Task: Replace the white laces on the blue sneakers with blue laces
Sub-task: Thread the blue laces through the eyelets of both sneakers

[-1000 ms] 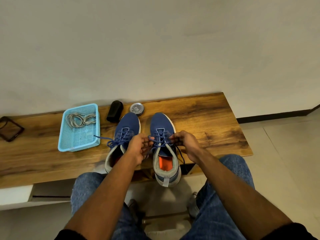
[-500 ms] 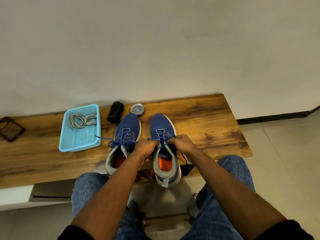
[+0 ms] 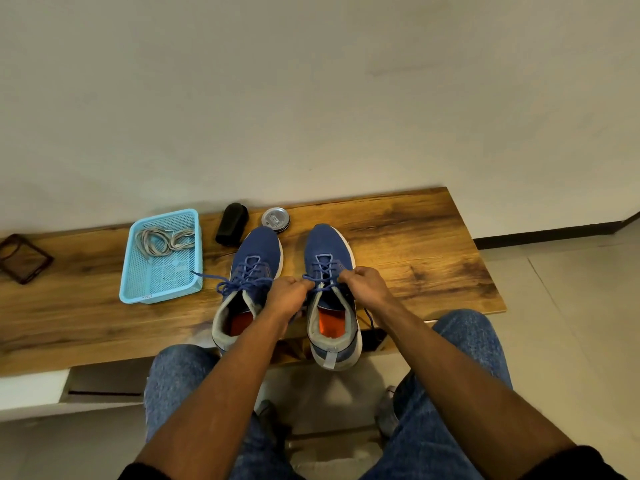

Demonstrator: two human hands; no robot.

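I have both hands on the right sneaker (image 3: 329,271), which sits on the bench (image 3: 415,244) directly under them. The left hand (image 3: 287,294) and right hand (image 3: 363,284) each pinch an end of the blue lace (image 3: 320,277) at the top eyelets, pulling outward, I judge to draw the knot tight. The left sneaker (image 3: 254,265), just left of my left hand, is already laced blue. The white laces (image 3: 162,239) lie in the basket (image 3: 138,289), well left, out of the work.

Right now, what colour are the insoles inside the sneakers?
Orange-red insoles, inside both blue sneakers; clearest in the head view.
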